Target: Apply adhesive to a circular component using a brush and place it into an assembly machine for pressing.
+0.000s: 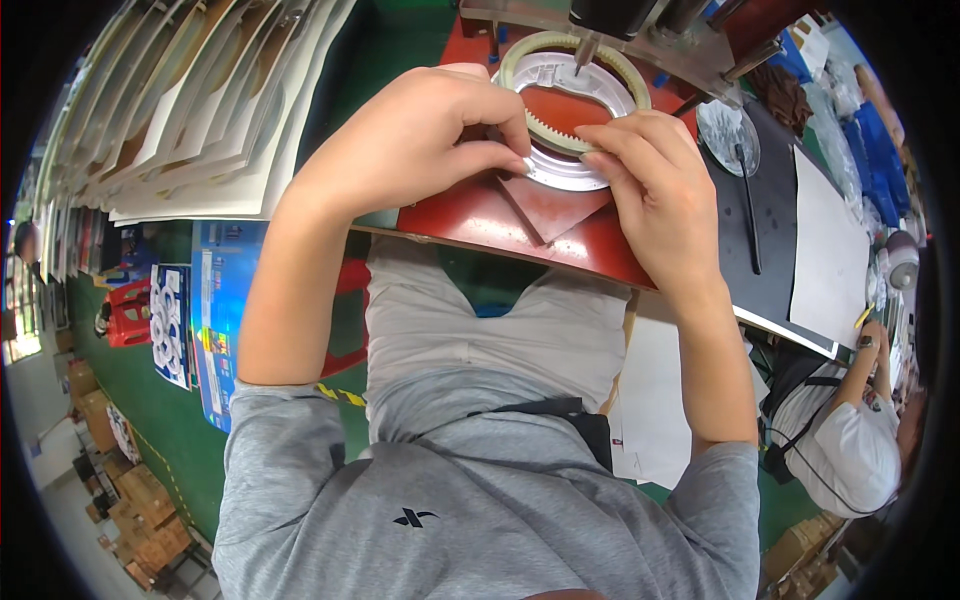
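Cream toothed ring (554,139) | left grip (425,135), right grip (660,172): pinching it | round dish (712,150): whitish smears (723,122)

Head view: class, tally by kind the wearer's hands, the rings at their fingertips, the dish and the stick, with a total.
Left hand and right hand: 2
Toothed cream ring: 1
Silvery ring: 1
Round dish: 1
Black stick: 1
Total: 6

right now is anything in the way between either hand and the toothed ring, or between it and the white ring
Nothing visible: left hand and right hand both touch the toothed ring, and no object shows between it and the white ring; fingers hide part.
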The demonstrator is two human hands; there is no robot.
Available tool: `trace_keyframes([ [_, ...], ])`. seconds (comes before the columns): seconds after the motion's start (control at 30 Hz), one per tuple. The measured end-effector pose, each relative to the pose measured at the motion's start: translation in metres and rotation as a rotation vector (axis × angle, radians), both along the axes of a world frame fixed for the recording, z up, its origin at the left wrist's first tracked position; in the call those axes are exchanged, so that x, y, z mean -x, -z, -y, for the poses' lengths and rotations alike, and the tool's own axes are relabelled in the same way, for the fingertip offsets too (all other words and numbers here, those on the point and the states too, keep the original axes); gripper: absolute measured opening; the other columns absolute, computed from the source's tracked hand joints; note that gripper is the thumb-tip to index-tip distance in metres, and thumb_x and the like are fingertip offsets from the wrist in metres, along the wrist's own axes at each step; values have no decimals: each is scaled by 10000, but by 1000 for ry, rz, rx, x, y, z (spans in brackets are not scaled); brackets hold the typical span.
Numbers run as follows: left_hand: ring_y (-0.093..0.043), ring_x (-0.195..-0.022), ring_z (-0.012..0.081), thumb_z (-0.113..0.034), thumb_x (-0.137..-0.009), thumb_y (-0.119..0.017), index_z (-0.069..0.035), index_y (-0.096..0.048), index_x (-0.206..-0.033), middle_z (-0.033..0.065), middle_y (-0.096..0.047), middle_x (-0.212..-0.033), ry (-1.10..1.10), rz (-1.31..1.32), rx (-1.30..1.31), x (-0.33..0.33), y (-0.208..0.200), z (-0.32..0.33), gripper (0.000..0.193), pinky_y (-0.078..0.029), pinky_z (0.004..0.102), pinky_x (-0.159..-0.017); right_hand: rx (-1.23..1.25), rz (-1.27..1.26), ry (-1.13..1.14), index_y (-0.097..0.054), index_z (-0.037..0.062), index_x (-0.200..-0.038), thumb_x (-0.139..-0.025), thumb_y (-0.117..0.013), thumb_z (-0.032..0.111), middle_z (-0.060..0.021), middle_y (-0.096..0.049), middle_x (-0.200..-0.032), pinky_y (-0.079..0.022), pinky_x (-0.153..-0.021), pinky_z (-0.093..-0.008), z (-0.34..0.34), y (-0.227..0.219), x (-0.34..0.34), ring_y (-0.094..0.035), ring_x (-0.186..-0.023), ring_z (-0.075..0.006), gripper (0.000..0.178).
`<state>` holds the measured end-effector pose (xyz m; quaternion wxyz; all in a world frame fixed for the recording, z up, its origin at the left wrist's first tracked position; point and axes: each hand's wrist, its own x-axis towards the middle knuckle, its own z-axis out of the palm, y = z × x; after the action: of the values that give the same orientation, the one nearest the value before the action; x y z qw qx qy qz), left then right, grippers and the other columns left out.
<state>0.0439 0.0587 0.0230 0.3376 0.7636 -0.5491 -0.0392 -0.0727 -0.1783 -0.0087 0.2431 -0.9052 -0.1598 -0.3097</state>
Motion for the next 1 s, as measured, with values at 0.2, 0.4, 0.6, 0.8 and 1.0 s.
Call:
trace_keyframes([
  [0.2,-669,-852,272,-55,-871,-809,-19,-740,-946,94,-732,-894,4,30,55,3,3,-1,109,-535,368,-759,-1,-17,12,-789,54,-1056,-844,-813,41,-85,-720,-1016,-558,-856,-405,1,0,2,-671,-1002,-297,214],
  [0.4,-674,-858,282,-66,-877,-806,-21,-736,-951,98,-732,-895,15,39,17,0,3,-1,111,-538,379,-769,5,-32,5,-786,43,-1065,-841,-813,32,-100,-721,-1035,-557,-875,-407,2,0,2,-672,-1013,-302,226],
  [0.6,-678,-866,283,-71,-883,-807,-22,-735,-966,96,-736,-909,17,51,59,1,8,-3,119,-542,380,-779,17,-48,-3,-784,38,-1070,-847,-808,27,-106,-722,-1037,-556,-889,-409,2,-2,2,-673,-1024,-306,225],
  [0.8,-676,-902,282,-65,-899,-800,-23,-732,-988,96,-731,-931,2,43,80,4,12,-5,120,-540,377,-797,30,-42,4,-785,37,-1063,-858,-800,27,-105,-724,-1033,-555,-903,-411,0,-2,2,-674,-1028,-305,206],
  [1.0,-672,-921,279,-64,-908,-795,-23,-728,-989,95,-720,-935,-19,47,84,7,14,-5,113,-536,380,-805,42,-38,7,-787,42,-1065,-861,-799,30,-103,-726,-1037,-554,-908,-409,1,-2,2,-675,-1034,-304,205],
])
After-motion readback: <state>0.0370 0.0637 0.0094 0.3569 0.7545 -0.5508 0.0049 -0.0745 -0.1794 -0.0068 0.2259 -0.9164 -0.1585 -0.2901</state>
